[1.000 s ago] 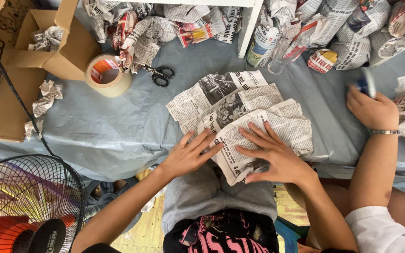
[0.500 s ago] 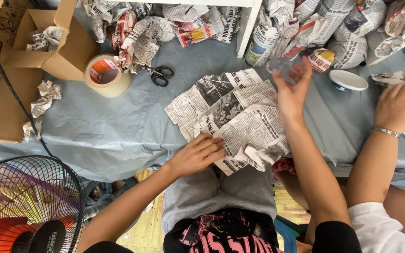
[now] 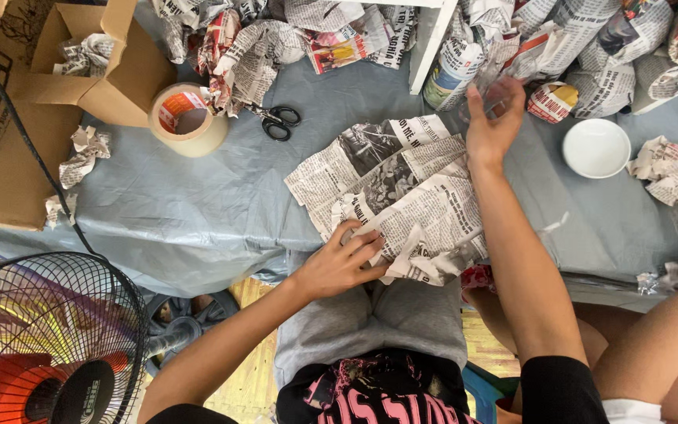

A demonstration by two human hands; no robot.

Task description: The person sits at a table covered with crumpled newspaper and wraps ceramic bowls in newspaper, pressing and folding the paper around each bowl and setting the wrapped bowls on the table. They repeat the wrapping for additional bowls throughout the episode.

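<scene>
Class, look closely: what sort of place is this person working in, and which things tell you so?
Probably a home packing spot on the floor: newspaper-wrapped bundles along the back, an open cardboard box, and a roll of tape with scissors nearby.

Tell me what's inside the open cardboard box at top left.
The open cardboard box holds one crumpled wad of newspaper near its back wall, with bare cardboard floor beside it. Whatever the wad wraps, if anything, is hidden, as is the floor beneath it.

A grey-blue sheet covers the floor, wooden boards showing beneath, beside a wire-caged fan and a white furniture leg.
</scene>
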